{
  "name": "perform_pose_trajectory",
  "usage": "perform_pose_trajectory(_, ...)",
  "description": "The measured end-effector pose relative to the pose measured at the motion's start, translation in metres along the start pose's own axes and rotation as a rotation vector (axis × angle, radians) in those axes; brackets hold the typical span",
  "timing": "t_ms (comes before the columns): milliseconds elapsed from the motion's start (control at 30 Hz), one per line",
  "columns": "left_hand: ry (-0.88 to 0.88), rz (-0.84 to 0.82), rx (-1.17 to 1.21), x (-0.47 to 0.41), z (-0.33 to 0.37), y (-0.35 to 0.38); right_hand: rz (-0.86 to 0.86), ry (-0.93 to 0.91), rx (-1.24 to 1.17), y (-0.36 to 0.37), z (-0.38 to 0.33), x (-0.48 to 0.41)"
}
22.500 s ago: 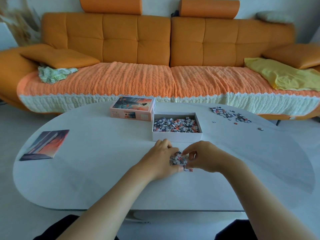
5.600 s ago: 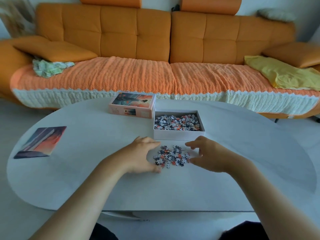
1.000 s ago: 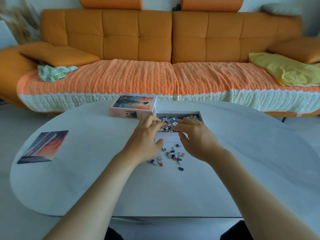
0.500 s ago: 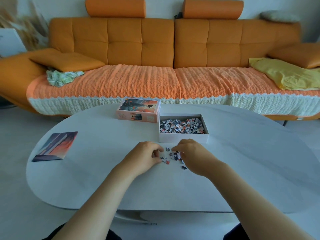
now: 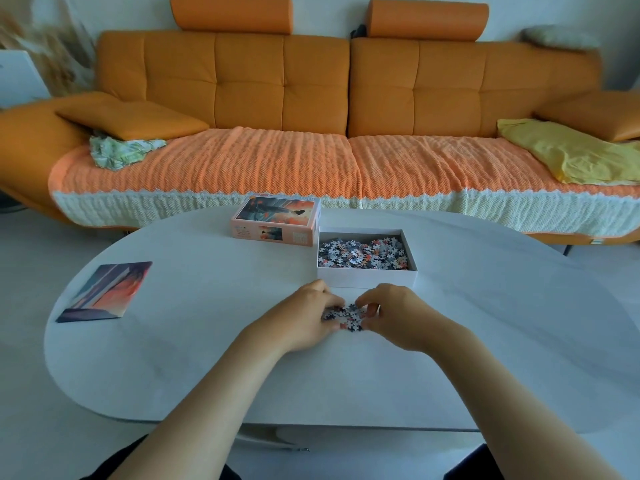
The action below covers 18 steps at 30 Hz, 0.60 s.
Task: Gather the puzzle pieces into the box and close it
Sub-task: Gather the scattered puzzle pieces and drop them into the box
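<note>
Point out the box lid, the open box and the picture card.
box lid (image 5: 278,212), head view, its printed top.
open box (image 5: 367,278), head view, near white wall.
picture card (image 5: 107,292), head view, its middle.

The white worktop (image 5: 207,358) has rounded ends and a long outline that narrows slightly at its middle. Toward its far edge, near the centre, stands an open white box (image 5: 367,278), its bottom covered by a jumble of puzzle pieces (image 5: 363,252) in grey, white, orange and black. Just beside the box on its left sits the pink box lid (image 5: 277,220), picture side up; whether the two touch cannot be told. Well apart, near the left end, a picture card (image 5: 105,292) in orange and dark blue lies flat. Just in front of the box's near wall a small heap of puzzle pieces (image 5: 346,315) sits on the bare surface, apart from the box.
</note>
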<state>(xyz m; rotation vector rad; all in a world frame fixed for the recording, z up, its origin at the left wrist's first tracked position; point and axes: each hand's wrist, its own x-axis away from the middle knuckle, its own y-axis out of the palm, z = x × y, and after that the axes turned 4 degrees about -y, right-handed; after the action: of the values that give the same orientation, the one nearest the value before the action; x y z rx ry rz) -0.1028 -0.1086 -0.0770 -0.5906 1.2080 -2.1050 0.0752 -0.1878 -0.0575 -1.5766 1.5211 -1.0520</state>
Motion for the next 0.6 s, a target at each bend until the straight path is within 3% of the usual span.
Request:
perform_pose_trajectory(200,-0.114,-0.092,-0.096,0.008,-0.010,-0.014,-0.107,0.082,0.029,-0.006,0.000,0.000)
perform_pose_trajectory(300,-0.084,-0.103,-0.088,0.005,-0.003,-0.011,-0.096,0.057,0.050,-0.001,-0.006,-0.006)
perform_pose_trajectory(600,-0.030,0.055,-0.020,-0.009,0.015,0.002,-0.016,0.027,-0.040,0.006,-0.015,-0.013)
